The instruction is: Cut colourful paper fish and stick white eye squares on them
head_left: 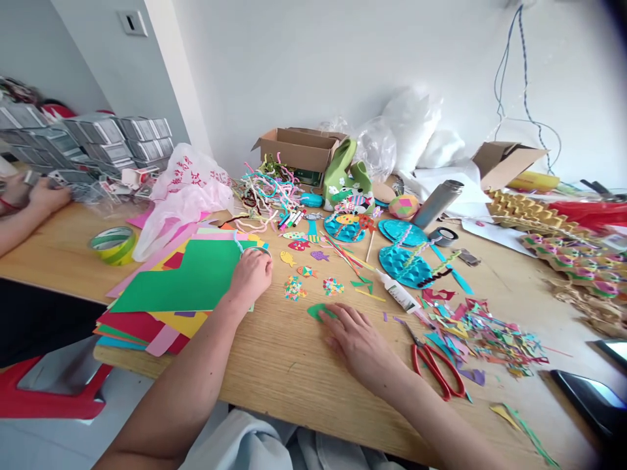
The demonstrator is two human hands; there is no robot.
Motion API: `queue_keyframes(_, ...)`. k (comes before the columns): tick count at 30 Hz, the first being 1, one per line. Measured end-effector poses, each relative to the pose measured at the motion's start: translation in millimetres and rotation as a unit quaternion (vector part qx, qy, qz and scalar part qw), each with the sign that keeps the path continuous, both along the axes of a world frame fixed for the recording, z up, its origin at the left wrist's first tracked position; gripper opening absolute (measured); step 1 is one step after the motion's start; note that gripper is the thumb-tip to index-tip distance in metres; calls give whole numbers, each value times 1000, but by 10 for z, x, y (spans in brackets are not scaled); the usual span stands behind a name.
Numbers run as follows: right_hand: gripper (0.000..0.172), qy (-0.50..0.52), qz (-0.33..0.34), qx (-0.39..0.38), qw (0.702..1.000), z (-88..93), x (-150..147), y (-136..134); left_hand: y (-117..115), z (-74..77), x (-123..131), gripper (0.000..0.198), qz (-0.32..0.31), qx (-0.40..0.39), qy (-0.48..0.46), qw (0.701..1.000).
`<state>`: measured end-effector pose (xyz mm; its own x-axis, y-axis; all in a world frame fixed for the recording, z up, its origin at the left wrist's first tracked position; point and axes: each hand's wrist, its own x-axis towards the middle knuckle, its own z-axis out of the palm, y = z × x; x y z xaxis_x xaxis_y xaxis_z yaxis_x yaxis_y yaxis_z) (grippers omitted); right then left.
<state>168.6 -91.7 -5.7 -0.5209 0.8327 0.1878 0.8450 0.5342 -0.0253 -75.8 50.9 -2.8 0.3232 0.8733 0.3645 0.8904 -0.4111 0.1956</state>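
My left hand point(251, 274) is closed at the right edge of a stack of coloured paper, its fingers curled. A thin rounded rim shows just beyond the knuckles; what the fingers hold is mostly hidden. Under my right fingertips lies a green paper cut-out point(317, 312) with a pointed end. My right hand point(350, 336) rests flat on the table, fingers stretched out over that piece. Paper fish, among them a yellow fish point(287, 258) and an orange fish point(307, 271), lie beyond my hands. Two clusters of small coloured bits, a left cluster point(294, 288) and a right cluster point(334, 286), are nearer.
Green paper point(196, 277) tops the stack on the left, by a yellow tape roll point(113, 245). Red-handled scissors point(438, 369), a glue bottle point(399, 292) and paper scraps point(494, 333) lie right. Another person's hands point(46, 192) are at far left.
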Motion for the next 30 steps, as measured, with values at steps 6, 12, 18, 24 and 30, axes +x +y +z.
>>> queue_keyframes(6, 22, 28, -12, -45, 999, 187, 97, -7, -12, 22, 4, 17, -4, 1, -10, 1000)
queue_keyframes(12, 15, 149, -115, -170, 967, 262, 33, 757, -34, 25, 47, 18, -11, -10, -32, 999)
queue_keyframes(18, 11, 107, -179, -201, 957, 97, -74, 1511, -98, 20, 132, 24, -109, -39, -44, 992)
queue_keyframes(24, 10, 39, -191, -217, 956, 63, -116, 1665, -124, -4, 167, 28, -164, -46, -19, 985)
queue_keyframes(30, 21, -7, -178, -227, 958, 58, -147, 1683, -125, 5, 153, 32, -152, -41, -9, 988)
